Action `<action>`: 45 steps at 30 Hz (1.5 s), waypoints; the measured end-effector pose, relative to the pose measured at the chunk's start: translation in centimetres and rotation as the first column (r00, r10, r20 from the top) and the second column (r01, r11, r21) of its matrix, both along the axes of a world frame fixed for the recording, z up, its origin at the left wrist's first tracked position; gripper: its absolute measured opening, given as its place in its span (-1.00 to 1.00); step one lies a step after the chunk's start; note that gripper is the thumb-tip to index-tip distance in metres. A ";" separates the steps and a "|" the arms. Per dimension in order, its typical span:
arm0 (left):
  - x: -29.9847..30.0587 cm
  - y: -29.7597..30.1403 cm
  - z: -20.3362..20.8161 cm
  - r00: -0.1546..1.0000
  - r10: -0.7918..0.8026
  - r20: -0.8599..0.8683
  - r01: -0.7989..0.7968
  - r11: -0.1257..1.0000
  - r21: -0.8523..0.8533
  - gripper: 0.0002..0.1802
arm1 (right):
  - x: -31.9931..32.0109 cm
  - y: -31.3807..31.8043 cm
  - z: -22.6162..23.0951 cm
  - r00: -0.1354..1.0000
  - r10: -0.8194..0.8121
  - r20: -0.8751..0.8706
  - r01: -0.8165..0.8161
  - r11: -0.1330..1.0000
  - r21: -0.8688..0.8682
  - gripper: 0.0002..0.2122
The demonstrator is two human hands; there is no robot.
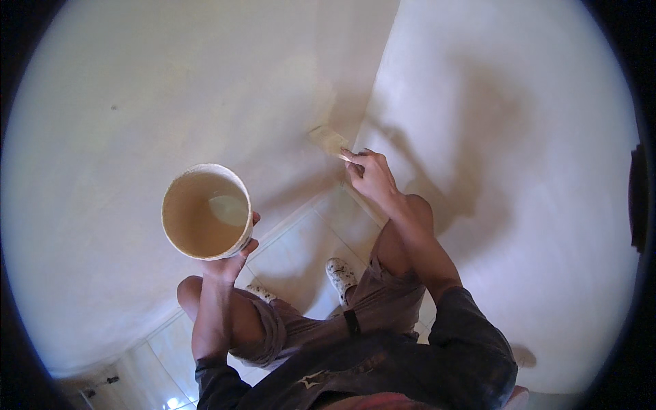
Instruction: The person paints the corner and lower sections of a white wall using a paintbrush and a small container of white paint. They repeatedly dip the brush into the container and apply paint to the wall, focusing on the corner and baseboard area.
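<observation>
The flat, pale-yellow paintbrush [329, 141] is pinched in your right hand [374, 176], its head pointing up and left of your fingers, against or nearly against the smooth, off-white wall [205, 82]. Pinch firmly with a loose wrist, and stroke lightly where the straight, pale wall corner [375, 78] runs above that hand. Your left hand [232, 266] grips the round, off-white bucket [181, 225] low on its right side; hold it steady so it doesn't spill.
</observation>
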State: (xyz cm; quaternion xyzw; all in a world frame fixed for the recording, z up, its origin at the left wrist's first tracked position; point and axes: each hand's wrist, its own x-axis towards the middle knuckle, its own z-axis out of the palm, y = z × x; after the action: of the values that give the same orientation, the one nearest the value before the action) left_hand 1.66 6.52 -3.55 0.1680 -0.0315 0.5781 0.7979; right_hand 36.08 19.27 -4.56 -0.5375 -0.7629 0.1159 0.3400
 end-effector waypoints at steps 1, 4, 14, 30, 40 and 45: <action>0.1 -0.1 0.4 1.000 0.001 0.005 -0.001 1.000 0.017 -0.19 | 0.7 0.2 0.3 0.999 0.000 -0.035 0.002 0.999 0.051 -0.67; 0.6 0.2 0.9 1.000 -0.016 0.021 0.015 0.999 0.051 -0.18 | 2.1 1.6 4.1 0.987 -0.018 -0.161 0.051 0.977 0.208 -0.66; 0.2 0.2 -0.4 0.998 -0.004 0.067 0.002 1.000 0.026 -0.18 | -2.4 4.7 3.1 0.955 -0.058 -0.290 0.153 0.935 0.319 -0.62; 0.2 0.5 -0.6 0.996 -0.008 0.086 0.002 0.998 0.067 -0.21 | -0.1 1.3 -7.6 0.996 -0.087 0.005 0.087 0.986 -0.142 -0.70; -0.4 0.6 -1.7 0.994 -0.003 0.107 -0.004 0.998 0.061 -0.15 | 1.1 2.6 11.8 0.993 -0.119 -0.006 0.119 0.991 0.054 -0.72; -0.8 0.5 -1.9 0.994 0.003 0.106 -0.006 1.000 0.029 -0.14 | 0.0 1.5 11.6 0.965 -0.117 -0.235 0.174 0.955 0.240 -0.68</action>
State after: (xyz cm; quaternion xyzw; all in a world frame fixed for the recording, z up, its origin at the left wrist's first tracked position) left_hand 0.85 6.98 -5.49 0.1490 -0.0818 0.5875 0.7911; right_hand 36.12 20.75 7.09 -0.5276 -0.6877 0.0483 0.4964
